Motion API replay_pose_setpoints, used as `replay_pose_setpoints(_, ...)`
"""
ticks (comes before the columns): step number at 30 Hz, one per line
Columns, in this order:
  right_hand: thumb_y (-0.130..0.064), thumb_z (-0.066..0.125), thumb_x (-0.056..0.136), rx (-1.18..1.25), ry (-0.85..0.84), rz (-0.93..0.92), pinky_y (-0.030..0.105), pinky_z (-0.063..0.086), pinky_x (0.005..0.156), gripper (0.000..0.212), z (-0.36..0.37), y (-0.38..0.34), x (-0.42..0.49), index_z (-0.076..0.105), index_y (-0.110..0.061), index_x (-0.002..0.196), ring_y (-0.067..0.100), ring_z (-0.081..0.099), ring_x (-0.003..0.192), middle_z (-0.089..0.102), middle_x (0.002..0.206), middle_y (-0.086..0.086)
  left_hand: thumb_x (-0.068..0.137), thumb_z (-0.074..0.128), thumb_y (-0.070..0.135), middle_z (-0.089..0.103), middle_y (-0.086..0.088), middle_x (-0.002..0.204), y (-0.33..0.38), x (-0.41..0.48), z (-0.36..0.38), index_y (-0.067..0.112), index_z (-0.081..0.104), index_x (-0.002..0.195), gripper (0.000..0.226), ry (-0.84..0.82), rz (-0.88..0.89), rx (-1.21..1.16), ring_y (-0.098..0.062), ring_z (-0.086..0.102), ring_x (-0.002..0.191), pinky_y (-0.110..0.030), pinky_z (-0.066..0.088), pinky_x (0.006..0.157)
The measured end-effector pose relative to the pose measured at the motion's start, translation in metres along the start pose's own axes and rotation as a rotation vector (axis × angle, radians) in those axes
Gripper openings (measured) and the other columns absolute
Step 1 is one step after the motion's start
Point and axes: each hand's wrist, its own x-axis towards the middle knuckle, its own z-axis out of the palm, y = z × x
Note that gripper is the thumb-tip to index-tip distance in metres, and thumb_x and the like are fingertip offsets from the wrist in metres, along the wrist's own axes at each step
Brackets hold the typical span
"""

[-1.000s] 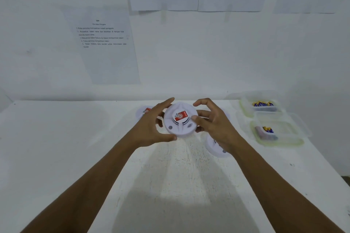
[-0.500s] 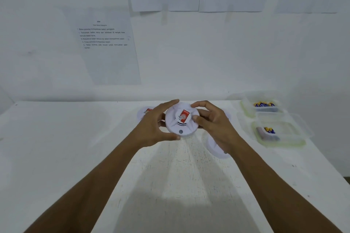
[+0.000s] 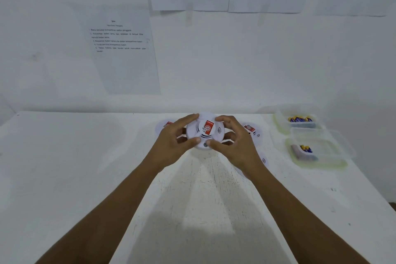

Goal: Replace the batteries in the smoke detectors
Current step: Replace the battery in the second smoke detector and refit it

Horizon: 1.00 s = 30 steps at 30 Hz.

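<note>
A round white smoke detector [image 3: 205,130] with a red sticker on top is held above the table between both hands. My left hand [image 3: 173,141] grips its left rim, thumb at the front edge. My right hand [image 3: 235,143] grips its right rim, thumb close to the small grey button. Three more white detectors lie on the table: one behind my left hand [image 3: 164,126], one behind my right hand [image 3: 251,132], one mostly hidden under my right wrist [image 3: 262,162].
Two clear plastic containers stand at the right: the far one [image 3: 300,122] holds several blue-and-yellow batteries, the near one [image 3: 317,152] holds a few. Printed sheets hang on the white wall [image 3: 120,49]. The table's right edge [image 3: 385,203] is close to them.
The detector has turned in my hands, its red sticker swinging toward upright. My right thumb has moved from the side to the front rim near the button.
</note>
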Motion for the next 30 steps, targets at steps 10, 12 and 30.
replay_pose_setpoints(10,-0.023,0.085,0.074,-0.203,0.014,-0.157,0.011,0.048,0.062,0.052,0.005,0.005,-0.002,0.052,-0.031,0.114,0.004,0.061,0.087,0.056,0.109,-0.028,0.083,0.072,0.012,0.06,0.018,0.116,-0.005,-0.008,0.003,0.021,0.058,0.127,0.046,0.06,0.021,0.005,-0.007,0.066,0.104,-0.035,0.058,0.087)
replay_pose_setpoints(12,-0.023,0.084,0.074,-0.21,0.014,-0.159,0.011,0.048,0.061,0.052,0.005,0.006,-0.002,0.052,-0.031,0.114,0.004,0.061,0.086,0.057,0.109,-0.025,0.083,0.072,0.011,0.06,0.017,0.115,-0.006,-0.008,0.004,0.017,0.06,0.127,0.046,0.071,0.013,-0.002,-0.013,0.066,0.104,-0.038,0.058,0.087)
replay_pose_setpoints(30,-0.027,0.083,0.076,-0.247,0.023,-0.14,0.006,0.048,0.067,0.053,0.005,0.01,0.001,0.048,-0.036,0.115,0.007,0.059,0.092,0.058,0.113,-0.014,0.083,0.072,0.011,0.06,0.006,0.118,-0.005,-0.006,0.006,0.015,0.059,0.128,0.046,0.09,0.051,0.011,-0.007,0.065,0.101,-0.025,0.057,0.085)
